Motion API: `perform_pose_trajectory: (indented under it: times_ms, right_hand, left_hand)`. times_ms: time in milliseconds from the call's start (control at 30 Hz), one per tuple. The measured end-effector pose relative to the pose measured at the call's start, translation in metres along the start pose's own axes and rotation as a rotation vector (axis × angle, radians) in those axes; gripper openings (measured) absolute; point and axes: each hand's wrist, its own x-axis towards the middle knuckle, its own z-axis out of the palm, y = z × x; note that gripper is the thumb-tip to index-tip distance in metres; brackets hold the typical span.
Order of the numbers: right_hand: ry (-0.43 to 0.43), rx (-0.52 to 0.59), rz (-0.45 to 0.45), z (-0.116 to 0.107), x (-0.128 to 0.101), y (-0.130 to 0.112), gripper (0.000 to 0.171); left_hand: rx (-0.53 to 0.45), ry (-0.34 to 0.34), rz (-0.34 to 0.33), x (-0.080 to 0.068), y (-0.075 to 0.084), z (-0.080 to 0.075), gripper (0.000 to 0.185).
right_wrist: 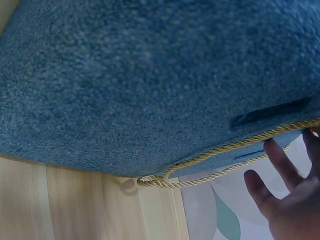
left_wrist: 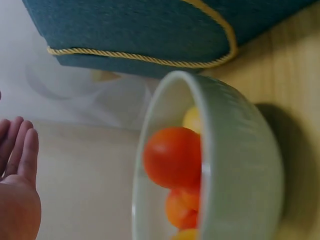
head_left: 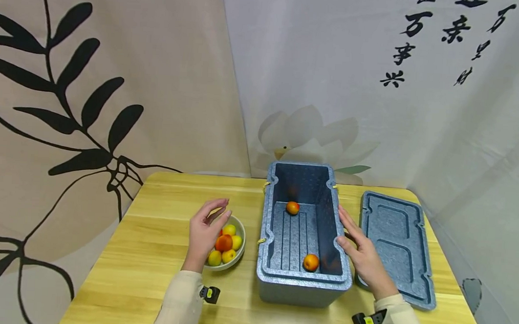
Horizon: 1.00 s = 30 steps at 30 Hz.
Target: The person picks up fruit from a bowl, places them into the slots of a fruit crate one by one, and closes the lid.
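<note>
A blue foam box (head_left: pixel 304 278) stands open in the middle of the wooden table, with two orange fruits (head_left: pixel 310 262) on its ribbed floor, one near and one far (head_left: pixel 293 208). My right hand (head_left: pixel 361 249) rests open against the box's right rim, thumb on the edge. My left hand (head_left: pixel 207 228) hovers open over a pale bowl (head_left: pixel 240 226) of orange and yellow fruit (head_left: pixel 224 242), holding nothing. In the left wrist view the bowl (left_wrist: pixel 240 175) fills the frame beside the box's side (left_wrist: pixel 135 30). The right wrist view shows the box wall (right_wrist: pixel 150 85) and its yellow cord (right_wrist: pixel 210 157).
The box's blue lid (head_left: pixel 396 245) lies flat on the table (head_left: pixel 149 254) to the right of my right hand. Fabric backdrops with leaf and flower prints hang close behind the table. The table's left half holds only the bowl.
</note>
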Motion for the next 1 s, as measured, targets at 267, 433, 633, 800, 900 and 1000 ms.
perform_pose_trajectory:
  times_ms: [267, 433, 633, 800, 900, 1000]
  right_hand:
    - [-0.004, -0.010, -0.004, 0.001, 0.000, 0.001, 0.059]
    - [0.005, -0.008, 0.002, 0.000, 0.000, -0.001, 0.059]
    - [-0.001, -0.011, 0.002, 0.000, 0.000, -0.003, 0.059]
    - [0.002, -0.002, 0.003, 0.000, 0.000, -0.004, 0.059]
    - [0.004, 0.000, 0.006, 0.000, 0.000, -0.003, 0.059]
    - [0.004, -0.003, 0.004, 0.000, 0.000, -0.002, 0.059]
  left_hand:
    - [0.090, 0.038, -0.025, -0.024, -0.019, -0.015, 0.027]
    - [0.124, 0.060, -0.066, -0.036, -0.029, -0.022, 0.026]
    - [0.174, 0.087, -0.124, -0.045, -0.035, -0.025, 0.027]
    - [0.176, 0.082, -0.222, -0.047, -0.038, -0.025, 0.029]
    - [0.188, 0.057, -0.276, -0.046, -0.035, -0.025, 0.030]
    - [0.254, 0.023, -0.303, -0.046, -0.050, -0.029, 0.033]
